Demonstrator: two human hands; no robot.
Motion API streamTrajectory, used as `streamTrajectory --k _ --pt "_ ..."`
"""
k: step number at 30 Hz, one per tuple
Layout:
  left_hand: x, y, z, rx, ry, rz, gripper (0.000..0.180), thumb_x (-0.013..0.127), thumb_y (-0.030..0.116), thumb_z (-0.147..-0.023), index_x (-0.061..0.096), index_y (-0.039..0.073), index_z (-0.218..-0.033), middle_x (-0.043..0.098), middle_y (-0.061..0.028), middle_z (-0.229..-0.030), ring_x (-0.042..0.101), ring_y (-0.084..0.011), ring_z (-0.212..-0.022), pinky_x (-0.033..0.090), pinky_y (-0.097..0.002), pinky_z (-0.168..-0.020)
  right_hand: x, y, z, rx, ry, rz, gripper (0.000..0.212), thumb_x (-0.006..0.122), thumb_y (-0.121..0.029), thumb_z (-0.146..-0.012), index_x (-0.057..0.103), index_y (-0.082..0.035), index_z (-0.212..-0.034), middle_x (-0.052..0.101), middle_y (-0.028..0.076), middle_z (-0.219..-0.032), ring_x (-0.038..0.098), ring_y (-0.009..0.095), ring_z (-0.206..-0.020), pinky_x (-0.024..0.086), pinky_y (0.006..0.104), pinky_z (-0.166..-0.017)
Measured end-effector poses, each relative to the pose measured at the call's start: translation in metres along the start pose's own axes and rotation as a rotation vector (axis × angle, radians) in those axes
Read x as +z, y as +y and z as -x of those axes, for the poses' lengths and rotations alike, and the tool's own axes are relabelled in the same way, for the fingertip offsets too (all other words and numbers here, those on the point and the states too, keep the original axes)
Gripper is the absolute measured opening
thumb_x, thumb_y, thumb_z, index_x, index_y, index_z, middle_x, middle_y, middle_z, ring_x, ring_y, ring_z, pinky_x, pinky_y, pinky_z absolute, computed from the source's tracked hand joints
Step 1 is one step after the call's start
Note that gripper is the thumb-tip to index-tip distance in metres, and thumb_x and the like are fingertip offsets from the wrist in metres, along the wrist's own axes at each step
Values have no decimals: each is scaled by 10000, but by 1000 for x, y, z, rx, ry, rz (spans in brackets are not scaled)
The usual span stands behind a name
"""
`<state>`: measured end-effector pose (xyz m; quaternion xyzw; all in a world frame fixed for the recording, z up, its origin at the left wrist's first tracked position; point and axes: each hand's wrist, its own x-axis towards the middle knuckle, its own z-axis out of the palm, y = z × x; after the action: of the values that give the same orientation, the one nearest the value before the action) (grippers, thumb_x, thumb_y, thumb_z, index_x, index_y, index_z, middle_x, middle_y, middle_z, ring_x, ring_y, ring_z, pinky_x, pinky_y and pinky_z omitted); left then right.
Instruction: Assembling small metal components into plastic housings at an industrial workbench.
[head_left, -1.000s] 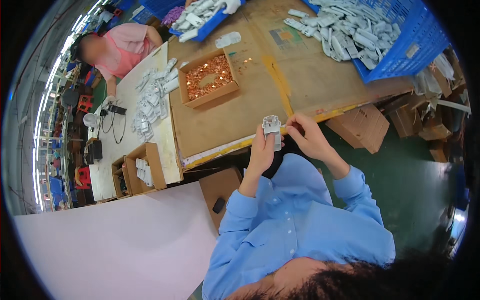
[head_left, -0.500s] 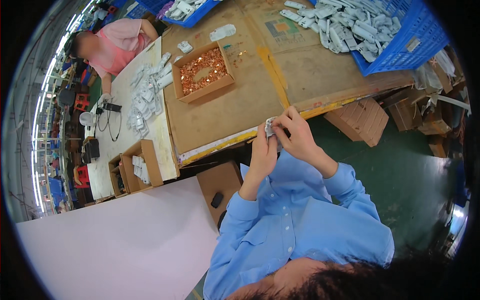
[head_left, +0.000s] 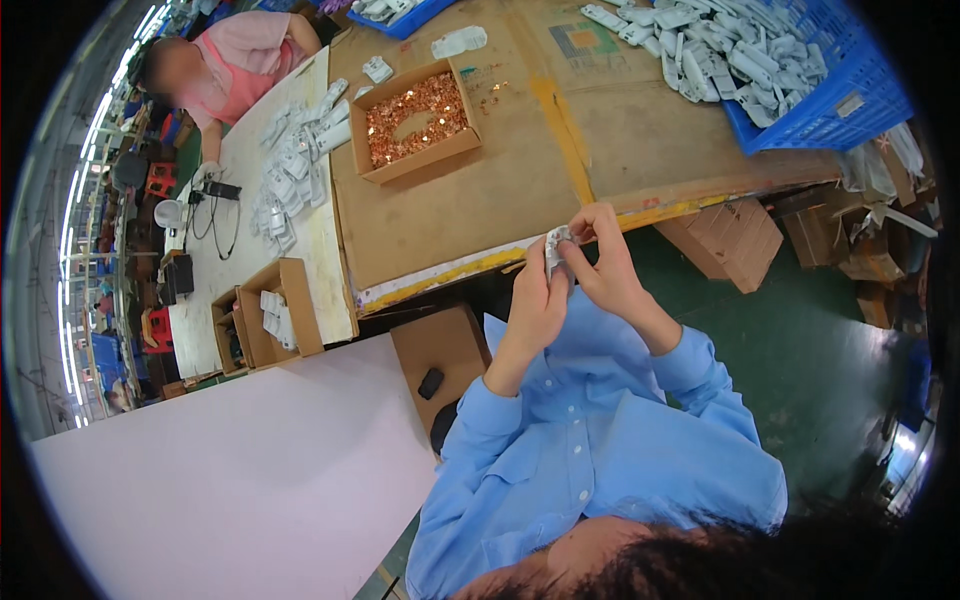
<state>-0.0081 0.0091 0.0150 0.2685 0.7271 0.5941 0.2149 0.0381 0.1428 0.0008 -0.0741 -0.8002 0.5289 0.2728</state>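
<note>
Just past the table's near edge, my left hand (head_left: 537, 305) is closed around a small white plastic housing (head_left: 555, 248), holding it upright between thumb and fingers. My right hand (head_left: 606, 268) meets it from the right, its thumb pressed on the housing's face and its fingers curled. Any tiny part under that thumb is too small to make out. Beyond my hands, a cardboard box (head_left: 430, 159) on the table holds many small copper-coloured metal pieces (head_left: 385, 132).
White housings (head_left: 290, 185) lie heaped on the side table at left, where a co-worker (head_left: 240, 65) sits. A blue crate (head_left: 835, 122) with more white parts (head_left: 690, 65) lies at the far right. Small boxes (head_left: 290, 310) stand at left; cartons (head_left: 725, 240) sit below the table.
The view has shifted slightly. My right thumb now lies against the housing's face, and the right fingers have risen and spread a little from their earlier pinch. The left hand keeps its hold.
</note>
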Motion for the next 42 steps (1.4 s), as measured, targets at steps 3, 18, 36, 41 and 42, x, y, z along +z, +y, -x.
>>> streamTrajectory --k 3,18,36,41,42 --pt "1 2 -1 33 5 5 393 451 44 -909 420 -15 -1297 611 -149 -940 596 -202 -762 470 -298 -694 -1 -2 -2 59 -3 -32 287 654 -39 -812 496 -31 -1052 485 135 -962 507 264 -854 437 329 -750" --pt "-4 -11 -2 -70 50 47 257 424 135 -971 551 -10 -1141 630 -87 -805 598 -131 -692 468 -263 -622 -11 -17 -6 73 -102 64 174 679 -80 -803 568 -19 -922 550 106 -857 573 235 -757 473 326 -666" --pt "-1 -14 -2 -25 31 1 200 445 122 -975 585 -2 -1045 590 -66 -623 594 -137 -536 465 -272 -529 -11 -18 -7 230 -160 135 175 683 -99 -769 550 -30 -860 548 95 -731 567 226 -651 462 321 -601" --pt "-4 -16 -4 -80 30 42 196 466 124 -967 584 -3 -1058 612 -68 -644 621 -141 -555 477 -270 -537 -13 -14 -9 196 -168 36 176 680 -90 -769 553 -28 -874 554 93 -762 571 210 -671 471 315 -614" --pt "-4 -17 -4 -65 29 23 199 472 127 -965 583 -3 -1068 616 -68 -649 620 -139 -558 478 -269 -541 -14 -14 -9 193 -167 34 176 680 -90 -769 553 -28 -874 554 93 -762 571 210 -671 471 315 -614"
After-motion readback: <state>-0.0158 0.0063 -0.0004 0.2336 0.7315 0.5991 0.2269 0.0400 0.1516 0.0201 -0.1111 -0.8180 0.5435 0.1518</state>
